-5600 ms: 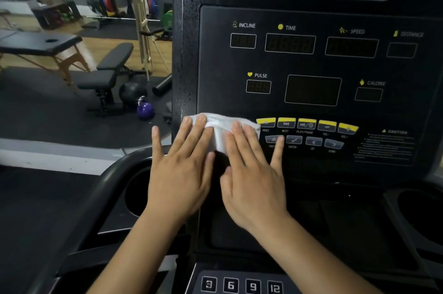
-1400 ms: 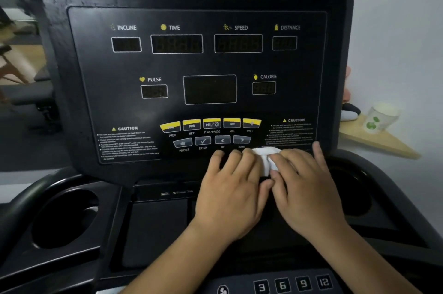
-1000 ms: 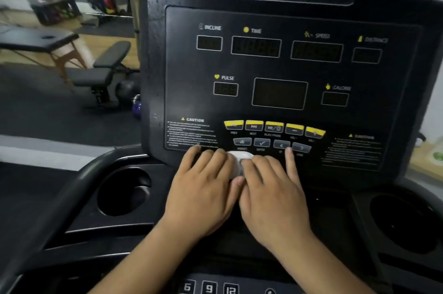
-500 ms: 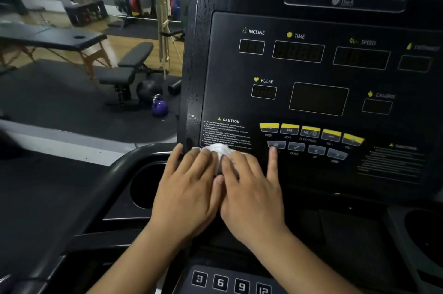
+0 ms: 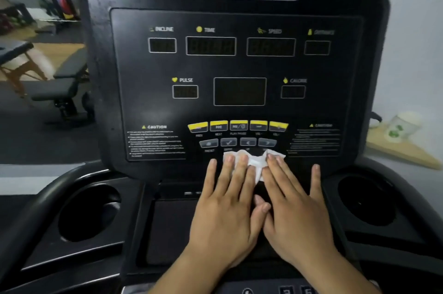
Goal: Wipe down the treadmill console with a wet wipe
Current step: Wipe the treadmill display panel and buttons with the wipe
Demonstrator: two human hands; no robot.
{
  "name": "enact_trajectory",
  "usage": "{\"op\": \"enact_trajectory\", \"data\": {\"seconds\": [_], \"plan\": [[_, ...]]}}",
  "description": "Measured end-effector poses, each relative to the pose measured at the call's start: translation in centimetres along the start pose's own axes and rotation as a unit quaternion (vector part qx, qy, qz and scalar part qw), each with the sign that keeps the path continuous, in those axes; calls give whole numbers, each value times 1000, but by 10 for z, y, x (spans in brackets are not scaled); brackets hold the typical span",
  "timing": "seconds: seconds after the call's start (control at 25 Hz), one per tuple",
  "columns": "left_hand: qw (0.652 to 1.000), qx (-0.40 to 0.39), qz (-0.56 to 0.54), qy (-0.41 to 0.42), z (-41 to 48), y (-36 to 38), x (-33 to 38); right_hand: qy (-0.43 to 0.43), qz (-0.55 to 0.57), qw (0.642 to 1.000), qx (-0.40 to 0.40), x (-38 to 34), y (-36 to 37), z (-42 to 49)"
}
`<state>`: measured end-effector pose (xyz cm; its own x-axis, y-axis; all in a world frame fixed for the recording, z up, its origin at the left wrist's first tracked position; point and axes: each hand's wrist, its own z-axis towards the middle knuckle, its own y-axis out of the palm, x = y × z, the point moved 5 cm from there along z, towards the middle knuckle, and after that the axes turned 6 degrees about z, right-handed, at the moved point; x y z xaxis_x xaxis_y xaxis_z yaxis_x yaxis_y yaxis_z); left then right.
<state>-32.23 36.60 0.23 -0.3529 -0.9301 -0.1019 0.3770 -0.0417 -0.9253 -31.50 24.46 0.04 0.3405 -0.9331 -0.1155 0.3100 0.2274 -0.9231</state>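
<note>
- The crumpled white wet wipe (image 5: pixel 254 162) is now lying further right than half a second ago, just under the grey button row (image 5: pixel 229 142) of the black treadmill console (image 5: pixel 148 92).
- The left hand (image 5: pixel 227 207) and right hand (image 5: pixel 294 212) are pressing it down, fingers straight and spread.
- The bottom-edge pass is seemingly underway; the next move is likely calling for sliding on rightwards.

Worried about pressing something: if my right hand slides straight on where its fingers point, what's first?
Probably the grey arrow buttons just above the wipe under the right hand.
</note>
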Motion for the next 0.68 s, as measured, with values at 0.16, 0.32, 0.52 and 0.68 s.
{"op": "enact_trajectory", "data": {"seconds": [0.16, 0.32, 0.52, 0.68], "plan": [[998, 8, -3, 58, 33, 3, 49, 31, -16, 999, 25, 53, -15, -11], [995, 2, -12, 95, 59, 6, 88, 64, -21, 997, 34, 95, -21, -21], [993, 10, 2, 120, 87, 3, 116, 96, 4, 995, 38, 129, -29, -14], [992, 3, -6, 123, 77, 6, 114, 127, 94, 985, 75, 125, -26, -28]]}}
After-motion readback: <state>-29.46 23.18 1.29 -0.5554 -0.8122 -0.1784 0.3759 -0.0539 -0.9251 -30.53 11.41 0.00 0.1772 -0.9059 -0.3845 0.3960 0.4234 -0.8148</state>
